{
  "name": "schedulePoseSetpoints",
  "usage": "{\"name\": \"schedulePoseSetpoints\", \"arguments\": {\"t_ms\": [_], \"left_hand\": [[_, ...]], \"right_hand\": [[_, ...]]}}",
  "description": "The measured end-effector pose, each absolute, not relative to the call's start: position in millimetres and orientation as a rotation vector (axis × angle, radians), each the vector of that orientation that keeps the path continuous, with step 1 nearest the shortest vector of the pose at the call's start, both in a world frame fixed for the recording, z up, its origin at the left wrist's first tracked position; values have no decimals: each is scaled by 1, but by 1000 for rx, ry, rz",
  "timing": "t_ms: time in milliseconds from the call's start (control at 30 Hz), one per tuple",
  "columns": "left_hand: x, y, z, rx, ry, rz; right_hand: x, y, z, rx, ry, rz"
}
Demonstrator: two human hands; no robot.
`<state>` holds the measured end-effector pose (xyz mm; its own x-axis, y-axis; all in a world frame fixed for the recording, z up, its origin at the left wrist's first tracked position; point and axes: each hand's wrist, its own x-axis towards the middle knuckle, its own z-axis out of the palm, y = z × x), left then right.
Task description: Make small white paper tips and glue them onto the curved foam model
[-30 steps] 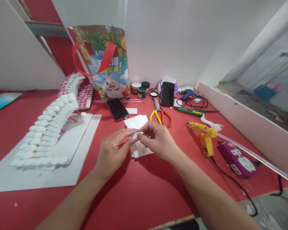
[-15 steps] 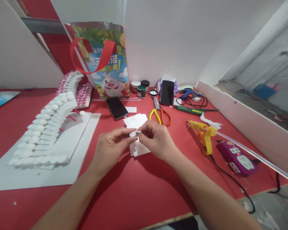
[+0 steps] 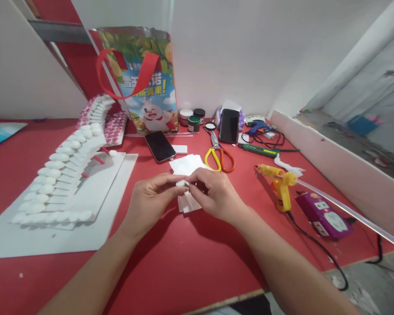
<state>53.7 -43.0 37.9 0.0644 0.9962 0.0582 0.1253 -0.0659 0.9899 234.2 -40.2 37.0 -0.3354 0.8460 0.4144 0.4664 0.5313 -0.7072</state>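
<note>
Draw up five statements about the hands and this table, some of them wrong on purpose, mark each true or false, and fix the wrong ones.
1. The left hand and the right hand both have fingertips on a small white piece. True.
2. The yellow glue gun is on the red table, to the right of the right hand. True.
3. The left hand is gripping the yellow glue gun. False: its fingertips are on the small white piece.
4. The pliers have one yellow handle and one orange handle. True.
5. In the picture, the pliers lie to the right of the yellow glue gun. False: they lie to its left.
</note>
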Motion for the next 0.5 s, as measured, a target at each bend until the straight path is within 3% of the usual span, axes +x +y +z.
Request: {"name": "schedulePoseSetpoints", "arguments": {"t_ms": [233,500], "left_hand": [[56,-43,34,1549,1235,1229],[57,-40,30,1221,1152,1114]], "right_hand": [[239,-33,50,-1190,-1435,1350],[236,-33,55,-1172,-1381,1396]]}}
